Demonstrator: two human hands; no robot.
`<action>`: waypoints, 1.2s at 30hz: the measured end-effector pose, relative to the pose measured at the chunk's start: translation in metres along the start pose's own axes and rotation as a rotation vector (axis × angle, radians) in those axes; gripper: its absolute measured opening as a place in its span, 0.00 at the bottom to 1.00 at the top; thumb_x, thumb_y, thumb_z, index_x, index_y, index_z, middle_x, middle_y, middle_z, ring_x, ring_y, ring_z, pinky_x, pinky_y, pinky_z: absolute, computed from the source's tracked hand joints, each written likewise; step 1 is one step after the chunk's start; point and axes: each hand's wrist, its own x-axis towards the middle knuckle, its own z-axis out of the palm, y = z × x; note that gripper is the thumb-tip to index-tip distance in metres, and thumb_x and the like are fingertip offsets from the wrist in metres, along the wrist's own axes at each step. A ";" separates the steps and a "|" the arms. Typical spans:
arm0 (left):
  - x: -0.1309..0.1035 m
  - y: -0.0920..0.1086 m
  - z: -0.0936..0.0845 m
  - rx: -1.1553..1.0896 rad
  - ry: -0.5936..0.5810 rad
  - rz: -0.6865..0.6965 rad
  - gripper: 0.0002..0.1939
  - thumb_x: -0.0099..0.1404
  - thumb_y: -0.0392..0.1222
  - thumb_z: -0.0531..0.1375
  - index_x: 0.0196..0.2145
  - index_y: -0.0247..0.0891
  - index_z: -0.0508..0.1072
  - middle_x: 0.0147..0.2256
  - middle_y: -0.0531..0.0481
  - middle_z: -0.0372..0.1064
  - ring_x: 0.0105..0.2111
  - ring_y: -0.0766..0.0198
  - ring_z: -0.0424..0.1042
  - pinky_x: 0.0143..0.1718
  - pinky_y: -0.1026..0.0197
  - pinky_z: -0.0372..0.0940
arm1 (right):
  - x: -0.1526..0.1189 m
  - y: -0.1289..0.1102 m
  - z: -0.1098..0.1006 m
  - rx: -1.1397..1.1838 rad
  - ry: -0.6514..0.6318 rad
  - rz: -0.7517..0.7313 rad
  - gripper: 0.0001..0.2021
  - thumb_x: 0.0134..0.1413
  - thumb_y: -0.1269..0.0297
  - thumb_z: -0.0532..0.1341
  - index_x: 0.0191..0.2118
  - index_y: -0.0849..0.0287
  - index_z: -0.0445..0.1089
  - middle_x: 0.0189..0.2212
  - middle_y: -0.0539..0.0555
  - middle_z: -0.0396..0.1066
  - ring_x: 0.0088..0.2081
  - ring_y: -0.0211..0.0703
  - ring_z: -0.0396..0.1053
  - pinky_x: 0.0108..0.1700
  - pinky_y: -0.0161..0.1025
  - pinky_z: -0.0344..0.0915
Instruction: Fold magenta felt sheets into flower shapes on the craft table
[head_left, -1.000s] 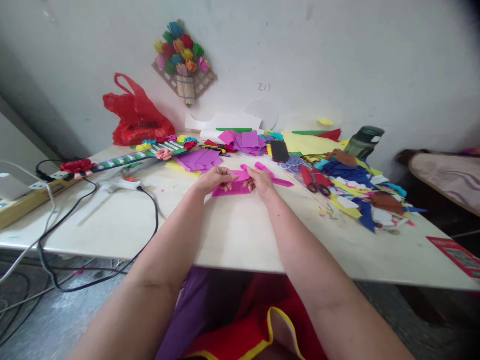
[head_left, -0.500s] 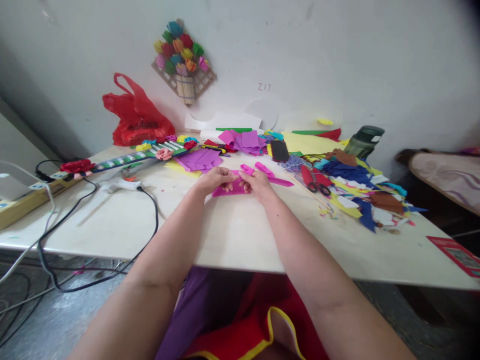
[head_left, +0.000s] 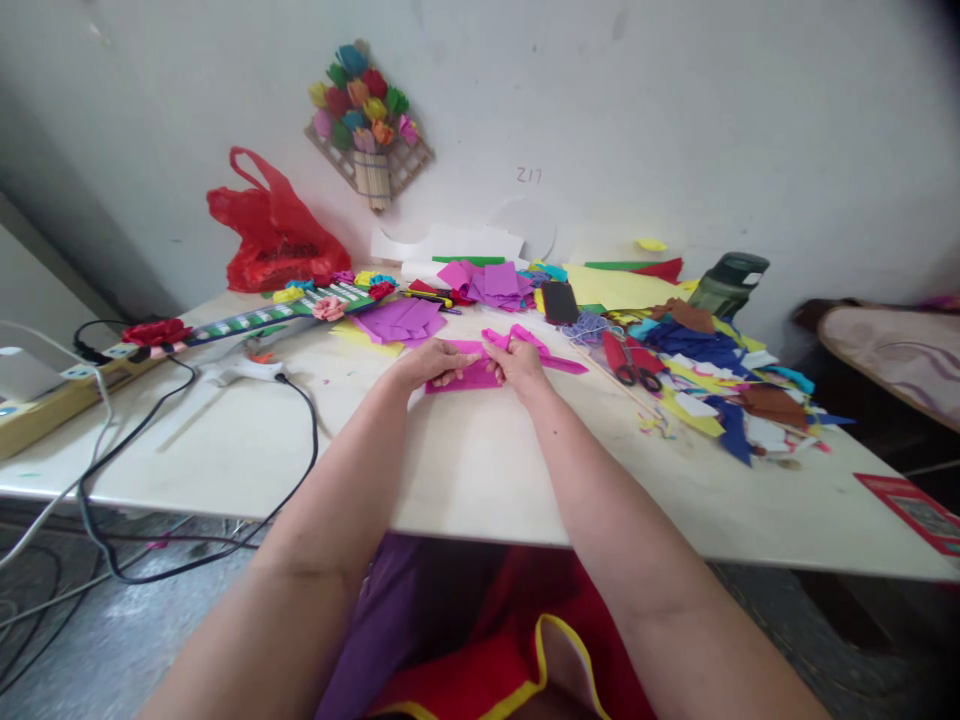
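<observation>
Over the middle of the table, my left hand (head_left: pixel 433 364) is closed in a pinch, and my right hand (head_left: pixel 517 366) is closed facing it, fingertips close together. Between them is a piece of magenta crepe paper (head_left: pixel 496 338), whose folds stick up beyond my right fingers. Its edge at my left fingertips is too small to make out clearly. Beneath both hands lies a flat magenta paper sheet (head_left: pixel 469 380). A narrow magenta strip (head_left: pixel 566 365) extends to the right of my right hand.
Scissors (head_left: pixel 637 375), blue yarn (head_left: pixel 589 328) and heaped paper scraps (head_left: pixel 697 350) lie to the right, with a phone (head_left: pixel 559 302) and a dark bottle (head_left: pixel 727 283) behind. On the left are a glue gun (head_left: pixel 247 372), its black cord, a flower-decorated strip (head_left: pixel 277 318) and a red bag (head_left: pixel 277 235).
My fingertips have drawn slightly apart, and the magenta paper at my right hand has shifted and bunched. The things around the table have stayed in place.
</observation>
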 end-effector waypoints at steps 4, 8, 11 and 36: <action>0.002 -0.004 -0.002 0.055 0.040 0.018 0.23 0.53 0.57 0.64 0.17 0.35 0.64 0.10 0.56 0.56 0.10 0.75 0.52 0.14 0.67 0.47 | 0.000 0.001 -0.001 0.007 -0.003 -0.016 0.14 0.49 0.64 0.64 0.18 0.61 0.62 0.10 0.45 0.63 0.10 0.29 0.55 0.13 0.28 0.53; 0.005 -0.009 -0.004 0.075 0.101 0.027 0.24 0.52 0.59 0.64 0.16 0.36 0.64 0.10 0.56 0.56 0.11 0.74 0.52 0.14 0.66 0.46 | 0.000 0.000 -0.002 0.029 0.004 -0.021 0.13 0.49 0.65 0.64 0.19 0.61 0.63 0.11 0.45 0.63 0.10 0.29 0.54 0.12 0.28 0.52; 0.005 -0.009 -0.005 0.020 0.075 0.064 0.23 0.52 0.58 0.64 0.18 0.34 0.67 0.12 0.56 0.58 0.12 0.74 0.53 0.16 0.67 0.47 | -0.001 -0.002 -0.003 0.038 0.017 -0.014 0.13 0.50 0.66 0.63 0.19 0.61 0.63 0.10 0.45 0.63 0.10 0.28 0.54 0.12 0.28 0.52; 0.008 -0.007 0.003 0.073 0.107 0.172 0.22 0.48 0.57 0.66 0.19 0.33 0.67 0.16 0.56 0.60 0.18 0.73 0.57 0.21 0.67 0.52 | -0.002 0.003 -0.003 -0.010 -0.159 -0.023 0.15 0.46 0.60 0.65 0.17 0.62 0.65 0.10 0.47 0.63 0.11 0.29 0.54 0.15 0.29 0.51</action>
